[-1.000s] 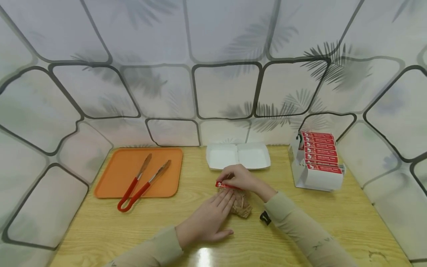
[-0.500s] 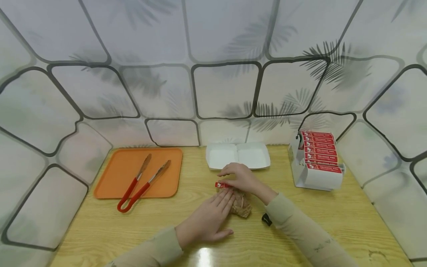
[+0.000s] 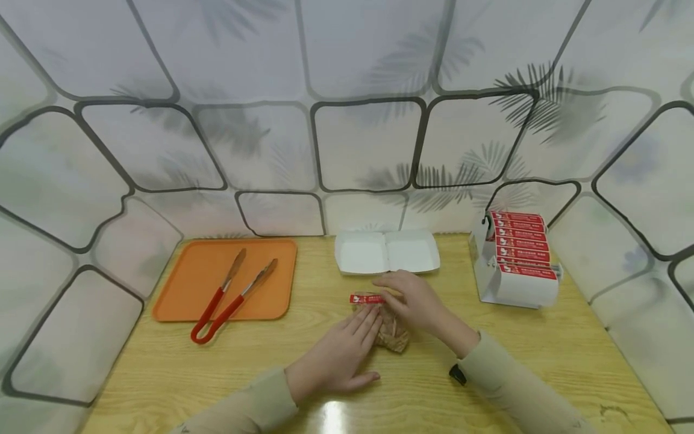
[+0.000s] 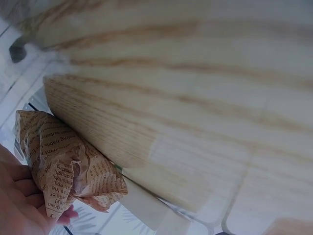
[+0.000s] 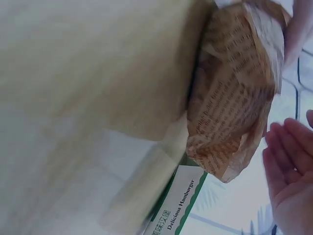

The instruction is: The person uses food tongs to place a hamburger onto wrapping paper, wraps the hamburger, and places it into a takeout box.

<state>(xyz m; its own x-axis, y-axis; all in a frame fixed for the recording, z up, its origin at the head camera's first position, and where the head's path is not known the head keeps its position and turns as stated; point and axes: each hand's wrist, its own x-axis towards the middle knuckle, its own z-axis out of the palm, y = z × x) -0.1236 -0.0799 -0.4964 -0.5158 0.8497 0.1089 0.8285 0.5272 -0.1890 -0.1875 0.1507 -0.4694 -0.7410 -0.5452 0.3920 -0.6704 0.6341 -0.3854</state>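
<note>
A packet wrapped in brown printed paper [image 3: 393,334] lies on the table in front of the person; its crumpled folds show in the left wrist view and the right wrist view. Across its far end runs a red label strip [image 3: 364,298], partly covered by the right hand. The left hand [image 3: 341,352] rests on the packet with straight fingers. At the packet's right side is the right hand [image 3: 417,301], its thumb near the label and its fingers loosely extended, pinching nothing. What the paper holds inside is hidden.
Behind the hands stands an open white carton [image 3: 360,253], lettered "Delicious Hamburger" in the right wrist view. Red-handled tongs [image 3: 228,307] lie partly on an orange tray [image 3: 184,277] at left. A label dispenser [image 3: 523,286] with red labels is at right.
The right hand has let go of the red label and drawn back to the right, uncovering more of the strip. The left hand has stayed in place on the packet.
</note>
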